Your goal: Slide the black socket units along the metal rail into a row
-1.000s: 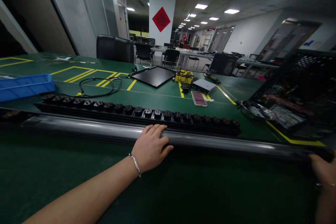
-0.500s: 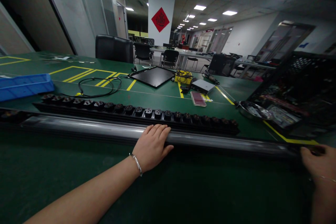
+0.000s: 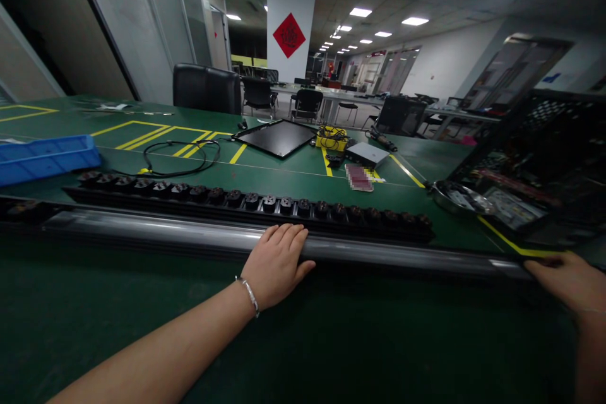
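A long black bar (image 3: 170, 233) with a glossy, clear-looking cover lies across the green table in front of me. My left hand (image 3: 277, 268) is wrapped over its middle, fingers on top and thumb along the near side. At the right end, my right hand (image 3: 565, 278) grips the bar with the thumb stretched along it; its other fingers are partly hidden. Just behind the bar and parallel to it runs a black power strip (image 3: 250, 202) with a row of several sockets facing up. Neither hand touches that strip.
A blue bin (image 3: 47, 161) sits at left, near a black cable loop (image 3: 182, 161). Farther back are a dark flat panel (image 3: 277, 137), a yellow box (image 3: 331, 139) with cables and a grey box (image 3: 367, 154). A metal bowl (image 3: 454, 199) and an open black case (image 3: 544, 164) stand at right.
My right hand has shifted slightly left and up along the bar's right end, its thumb now lying flatter. The left hand keeps its place on the bar.
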A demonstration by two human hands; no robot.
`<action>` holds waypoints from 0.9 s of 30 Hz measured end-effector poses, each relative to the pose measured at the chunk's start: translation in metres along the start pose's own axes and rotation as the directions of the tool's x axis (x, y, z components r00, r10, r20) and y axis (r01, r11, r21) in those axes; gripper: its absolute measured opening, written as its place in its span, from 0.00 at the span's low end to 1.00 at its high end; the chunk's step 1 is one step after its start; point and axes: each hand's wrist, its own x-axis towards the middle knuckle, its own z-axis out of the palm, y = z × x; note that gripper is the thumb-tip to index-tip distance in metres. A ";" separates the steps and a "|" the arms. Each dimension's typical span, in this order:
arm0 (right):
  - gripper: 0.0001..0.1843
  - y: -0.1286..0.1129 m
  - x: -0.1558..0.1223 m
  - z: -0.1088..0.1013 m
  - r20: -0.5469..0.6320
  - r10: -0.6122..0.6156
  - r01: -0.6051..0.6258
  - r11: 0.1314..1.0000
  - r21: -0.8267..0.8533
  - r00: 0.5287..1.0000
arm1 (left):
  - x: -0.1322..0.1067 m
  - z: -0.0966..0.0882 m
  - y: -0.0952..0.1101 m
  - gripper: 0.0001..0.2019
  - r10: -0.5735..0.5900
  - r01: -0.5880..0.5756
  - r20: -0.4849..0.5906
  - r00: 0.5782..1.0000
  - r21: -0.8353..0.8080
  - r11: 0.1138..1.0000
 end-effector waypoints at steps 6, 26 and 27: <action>0.24 -0.032 -0.021 -0.031 0.428 0.141 -0.102 0.988 -0.111 0.893 | 0.000 0.002 0.000 0.24 0.004 -0.003 -0.013 1.000 0.008 1.000; 0.14 -0.096 -0.045 -0.078 0.614 -0.028 0.150 0.978 -0.147 0.789 | 0.000 0.002 0.000 0.24 0.003 -0.003 -0.021 1.000 0.002 1.000; 0.13 -0.099 -0.046 -0.078 0.619 -0.039 0.168 0.974 -0.152 0.784 | 0.000 0.002 0.001 0.24 0.003 -0.003 -0.021 1.000 0.002 1.000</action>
